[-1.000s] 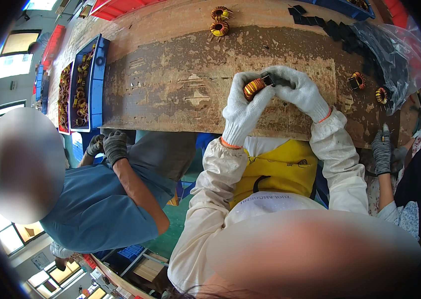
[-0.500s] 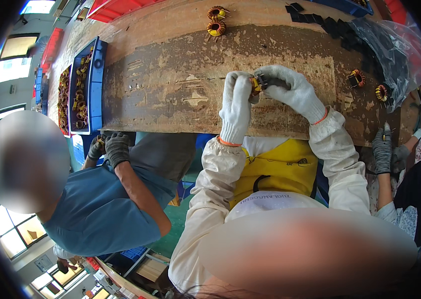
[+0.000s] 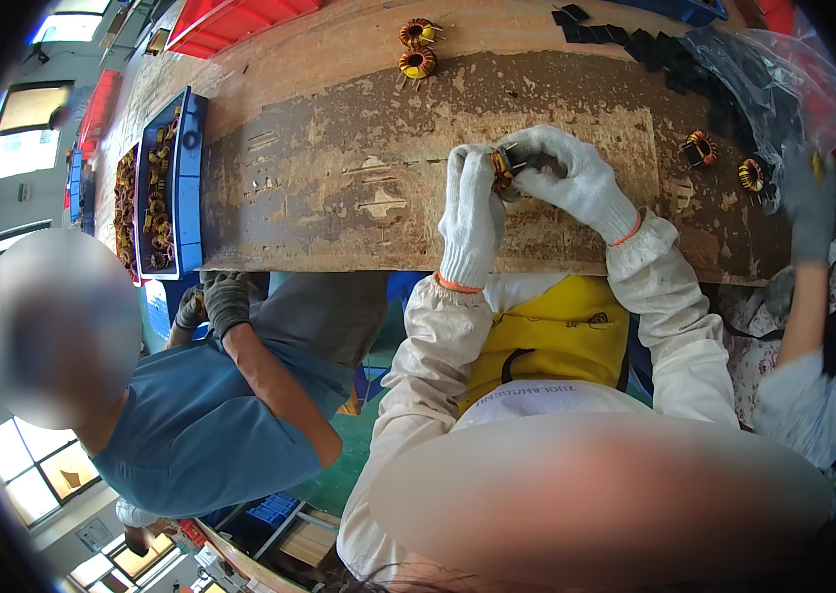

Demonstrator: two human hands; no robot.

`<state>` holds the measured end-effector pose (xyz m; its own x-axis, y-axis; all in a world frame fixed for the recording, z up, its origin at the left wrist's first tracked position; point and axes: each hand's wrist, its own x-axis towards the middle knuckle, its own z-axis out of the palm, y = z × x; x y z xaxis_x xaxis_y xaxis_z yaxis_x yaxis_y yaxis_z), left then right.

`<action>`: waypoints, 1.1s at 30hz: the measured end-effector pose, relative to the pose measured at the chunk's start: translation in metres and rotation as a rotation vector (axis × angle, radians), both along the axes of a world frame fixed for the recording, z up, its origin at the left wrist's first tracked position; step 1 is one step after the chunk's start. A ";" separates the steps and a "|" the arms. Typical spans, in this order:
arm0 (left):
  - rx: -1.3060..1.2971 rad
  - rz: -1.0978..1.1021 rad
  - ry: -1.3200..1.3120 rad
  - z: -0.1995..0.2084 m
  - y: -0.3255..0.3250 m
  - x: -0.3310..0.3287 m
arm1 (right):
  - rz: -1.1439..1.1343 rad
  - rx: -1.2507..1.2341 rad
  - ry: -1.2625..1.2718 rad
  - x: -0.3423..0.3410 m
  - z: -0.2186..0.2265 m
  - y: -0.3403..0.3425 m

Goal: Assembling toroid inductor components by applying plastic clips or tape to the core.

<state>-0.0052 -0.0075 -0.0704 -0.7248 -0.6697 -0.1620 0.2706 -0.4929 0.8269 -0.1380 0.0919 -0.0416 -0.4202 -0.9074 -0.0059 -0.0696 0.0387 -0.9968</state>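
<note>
Both my hands wear white knit gloves and meet over the near half of the worn wooden table. Between their fingertips is a small wire-wound toroidal coil [image 3: 504,170], with yellow and copper showing and a dark piece at its top. My left hand [image 3: 470,203] is closed on the coil's left side, fingers pointing away from me. From the right, my right hand [image 3: 576,178] bends over and pinches the coil's other side. Gloved fingers cover much of the coil. Two more toroidal coils [image 3: 418,64] stand together at the far side of the table.
Two coils [image 3: 701,148] lie to the right, near black square pads [image 3: 670,59] and a clear plastic bag [image 3: 784,74]. A blue crate [image 3: 189,188] of coils stands left. A co-worker's gloved hands [image 3: 228,301] are at left; another's gloved hand [image 3: 809,203] reaches in at right.
The coil has turned slightly between my fingers, while my hands stay in nearly the same place. At right, the co-worker's gloved hand has moved away from the table's near edge toward the plastic bag.
</note>
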 end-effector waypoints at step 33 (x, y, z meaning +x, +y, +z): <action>-0.131 -0.148 -0.030 0.027 -0.009 0.009 | 0.028 -0.072 -0.095 -0.011 -0.005 0.003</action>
